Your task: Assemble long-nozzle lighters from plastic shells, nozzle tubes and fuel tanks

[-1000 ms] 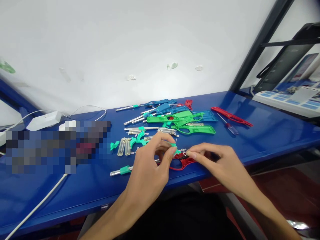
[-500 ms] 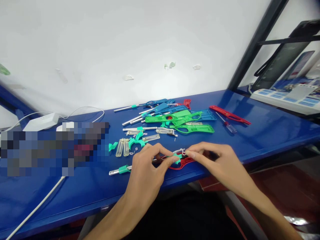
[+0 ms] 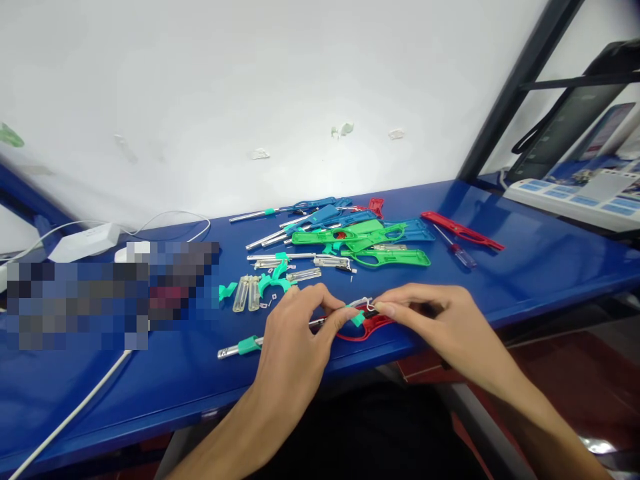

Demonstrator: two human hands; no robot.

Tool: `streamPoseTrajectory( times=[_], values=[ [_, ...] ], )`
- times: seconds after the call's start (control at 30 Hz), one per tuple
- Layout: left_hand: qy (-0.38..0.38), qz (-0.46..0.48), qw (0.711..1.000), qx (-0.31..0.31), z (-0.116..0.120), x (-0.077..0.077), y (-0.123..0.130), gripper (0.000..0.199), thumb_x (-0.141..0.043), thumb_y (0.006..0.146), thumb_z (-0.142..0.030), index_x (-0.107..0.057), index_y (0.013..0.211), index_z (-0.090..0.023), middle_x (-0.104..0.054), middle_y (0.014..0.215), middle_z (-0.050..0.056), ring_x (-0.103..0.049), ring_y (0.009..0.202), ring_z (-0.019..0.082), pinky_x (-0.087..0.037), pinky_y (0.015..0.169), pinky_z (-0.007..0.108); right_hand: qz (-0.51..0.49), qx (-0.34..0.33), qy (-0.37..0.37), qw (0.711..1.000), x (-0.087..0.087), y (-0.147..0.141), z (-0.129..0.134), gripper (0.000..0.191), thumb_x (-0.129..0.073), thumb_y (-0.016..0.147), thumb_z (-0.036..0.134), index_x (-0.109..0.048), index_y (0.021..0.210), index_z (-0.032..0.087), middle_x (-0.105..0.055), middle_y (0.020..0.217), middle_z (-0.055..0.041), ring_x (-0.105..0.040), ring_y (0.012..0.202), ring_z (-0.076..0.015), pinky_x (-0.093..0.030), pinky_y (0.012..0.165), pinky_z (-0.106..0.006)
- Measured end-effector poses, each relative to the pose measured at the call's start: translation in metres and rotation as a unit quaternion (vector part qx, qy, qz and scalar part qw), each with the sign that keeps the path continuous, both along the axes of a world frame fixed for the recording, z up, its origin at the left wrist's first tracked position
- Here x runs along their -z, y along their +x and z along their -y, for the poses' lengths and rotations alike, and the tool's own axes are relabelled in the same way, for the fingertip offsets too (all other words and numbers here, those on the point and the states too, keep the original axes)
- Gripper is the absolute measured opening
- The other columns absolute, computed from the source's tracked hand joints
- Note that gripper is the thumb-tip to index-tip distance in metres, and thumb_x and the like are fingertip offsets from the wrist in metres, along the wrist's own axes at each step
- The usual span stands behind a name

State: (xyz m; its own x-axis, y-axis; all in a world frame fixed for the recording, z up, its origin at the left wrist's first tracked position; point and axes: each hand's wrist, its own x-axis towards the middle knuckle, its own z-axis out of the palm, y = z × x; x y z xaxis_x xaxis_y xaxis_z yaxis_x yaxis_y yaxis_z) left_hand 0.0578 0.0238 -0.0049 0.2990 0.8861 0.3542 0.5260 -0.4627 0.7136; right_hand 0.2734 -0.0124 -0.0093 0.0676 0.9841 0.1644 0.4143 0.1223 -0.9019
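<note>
Near the table's front edge lies a red plastic casing half, partly covered by my hands. My left hand pinches a small teal plastic part above it. Thumb and fingers of my right hand are pressed together at the right end of the casing, beside a looped white wire; what they grip is too small to make out. A metal tube with a teal collar sticks out to the left from under my left hand.
Green casings, blue casings and metal tubes are piled behind my hands. Clear fuel tanks lie left. A red casing and a screwdriver lie right. A white cable crosses the left side.
My left fingertips have shifted slightly on the teal part, which now looks tilted. My right hand keeps almost the same place; the view has moved slightly.
</note>
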Motion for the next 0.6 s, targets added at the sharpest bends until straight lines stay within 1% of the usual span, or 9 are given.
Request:
streamPoseTrajectory(
  times=[0.13, 0.23, 0.4, 0.5, 0.6],
  values=[
    [0.015, 0.001, 1.000, 0.004, 0.0012, -0.0002, -0.0008, 0.015, -0.075, 0.094, -0.029, -0.072, 0.079, -0.027, -0.072, 0.074, -0.002, -0.060, 0.073, 0.022, -0.043, 0.066, 0.034, 0.010, -0.009, -0.009, 1.000, -0.0016, 0.0017, 0.0000, 0.024, -0.077, 0.088, 0.052, -0.086, 0.087, 0.029, -0.084, 0.095, -0.0033, -0.076, 0.089, -0.0261, -0.058, 0.075, -0.033],
    [0.016, -0.009, 1.000, 0.014, 0.0022, -0.0011, -0.0022, 0.013, -0.074, 0.095, -0.028, -0.074, 0.081, -0.028, -0.069, 0.070, -0.003, -0.059, 0.070, 0.021, -0.044, 0.065, 0.034, -0.003, -0.003, -0.009, 1.000, -0.0008, 0.0023, 0.0004, 0.023, -0.078, 0.087, 0.051, -0.085, 0.087, 0.029, -0.084, 0.094, -0.0026, -0.075, 0.088, -0.0248, -0.057, 0.075, -0.031],
    [0.012, -0.035, 0.998, 0.043, 0.0036, -0.0020, -0.0067, 0.009, -0.073, 0.095, -0.021, -0.075, 0.089, -0.028, -0.069, 0.073, -0.005, -0.057, 0.065, 0.017, -0.041, 0.060, 0.030, 0.000, 0.011, -0.004, 1.000, 0.0018, 0.0035, -0.0001, 0.027, -0.077, 0.087, 0.052, -0.085, 0.088, 0.027, -0.084, 0.094, -0.0047, -0.075, 0.086, -0.0255, -0.057, 0.072, -0.032],
    [0.045, -0.054, 0.997, 0.044, 0.0041, 0.0008, -0.0076, 0.011, -0.078, 0.091, -0.016, -0.072, 0.087, -0.025, -0.067, 0.072, -0.005, -0.057, 0.063, 0.015, -0.039, 0.058, 0.028, -0.004, 0.009, 0.000, 1.000, 0.0023, 0.0041, -0.0009, 0.030, -0.078, 0.086, 0.054, -0.085, 0.086, 0.025, -0.083, 0.093, -0.0056, -0.076, 0.086, -0.0258, -0.058, 0.072, -0.032],
    [0.103, -0.065, 0.991, 0.049, 0.0048, 0.0058, -0.0056, 0.017, -0.083, 0.086, -0.014, -0.068, 0.083, -0.021, -0.070, 0.077, -0.004, -0.061, 0.071, 0.017, -0.042, 0.062, 0.028, -0.011, -0.001, 0.002, 1.000, 0.0024, 0.0048, -0.0018, 0.026, -0.079, 0.085, 0.052, -0.085, 0.084, 0.026, -0.083, 0.091, -0.0035, -0.076, 0.086, -0.0235, -0.058, 0.074, -0.029]
  ],
)
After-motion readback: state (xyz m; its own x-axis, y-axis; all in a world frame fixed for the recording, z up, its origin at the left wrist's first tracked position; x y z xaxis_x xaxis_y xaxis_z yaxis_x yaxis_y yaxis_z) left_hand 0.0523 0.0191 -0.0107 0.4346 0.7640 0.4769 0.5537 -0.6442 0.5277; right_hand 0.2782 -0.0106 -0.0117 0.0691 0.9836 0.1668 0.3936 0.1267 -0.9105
